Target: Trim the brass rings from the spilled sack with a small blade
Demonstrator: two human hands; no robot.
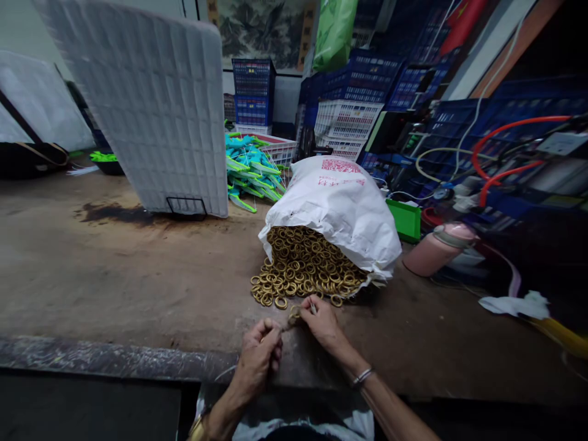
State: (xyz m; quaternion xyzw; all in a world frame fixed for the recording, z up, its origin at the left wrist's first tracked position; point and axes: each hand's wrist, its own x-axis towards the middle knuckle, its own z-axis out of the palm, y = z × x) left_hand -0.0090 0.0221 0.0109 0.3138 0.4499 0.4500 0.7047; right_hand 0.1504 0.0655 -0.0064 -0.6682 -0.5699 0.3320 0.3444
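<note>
Near the table's front edge, my left hand (pixel 260 355) is closed, thumb pressed against the curled fingers; what they pinch is too small to make out. Just below its wrist side a thin white string (pixel 226 372) shows. My right hand (pixel 324 324) pinches at a brass-coloured ring (pixel 294 315), slightly blurred, in the gap between both hands. A slim pointed piece (pixel 313 307) sticks up between the right fingers. Right behind the hands, a heap of brass-coloured rings (pixel 307 269) spills from the mouth of a white woven sack (pixel 331 202) lying on its side.
A tall white quilted panel (pixel 179 122) stands on the table (pixel 138 275) at the left, in a black wire stand (pixel 186 208). Behind it lie turquoise and green pieces (pixel 252 165). At the right are a pink bottle (pixel 438 248), a green tray (pixel 404 219) and orange hoses (pixel 487 147). Blue crates (pixel 255 86) are stacked behind.
</note>
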